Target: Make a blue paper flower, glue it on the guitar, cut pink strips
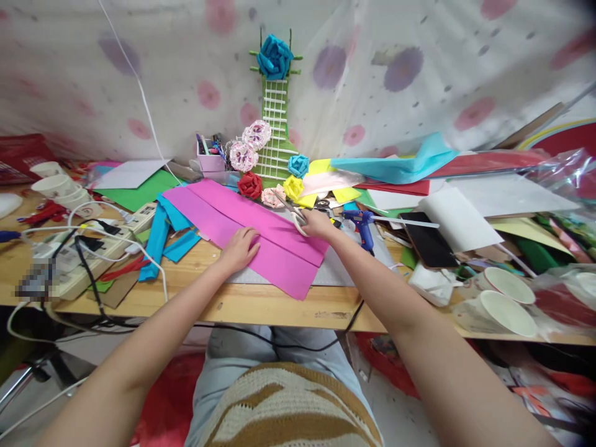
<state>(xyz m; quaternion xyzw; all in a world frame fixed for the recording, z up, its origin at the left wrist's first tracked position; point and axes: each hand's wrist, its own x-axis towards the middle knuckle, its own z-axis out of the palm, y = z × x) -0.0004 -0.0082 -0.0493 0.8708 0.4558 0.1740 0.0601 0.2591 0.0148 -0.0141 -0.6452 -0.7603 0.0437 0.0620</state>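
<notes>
A long pink paper sheet (pixel 251 230) lies folded across the wooden table (pixel 261 304). My left hand (pixel 239 248) rests flat on its near half, fingers stretched out. My right hand (pixel 316 225) is closed round the handles of a pair of scissors (pixel 292 213), whose blades point left over the pink sheet's far edge. Paper roses in red (pixel 250 185), yellow (pixel 293 186) and blue (pixel 298 165) sit just behind the sheet.
A blue glue gun (pixel 362 223) and a dark phone (pixel 427 241) lie right of my right hand. Paper cups (pixel 498 298) stand at the right, more cups (pixel 58 186) and a power strip with cables (pixel 84 248) at the left. Coloured paper piles fill the back.
</notes>
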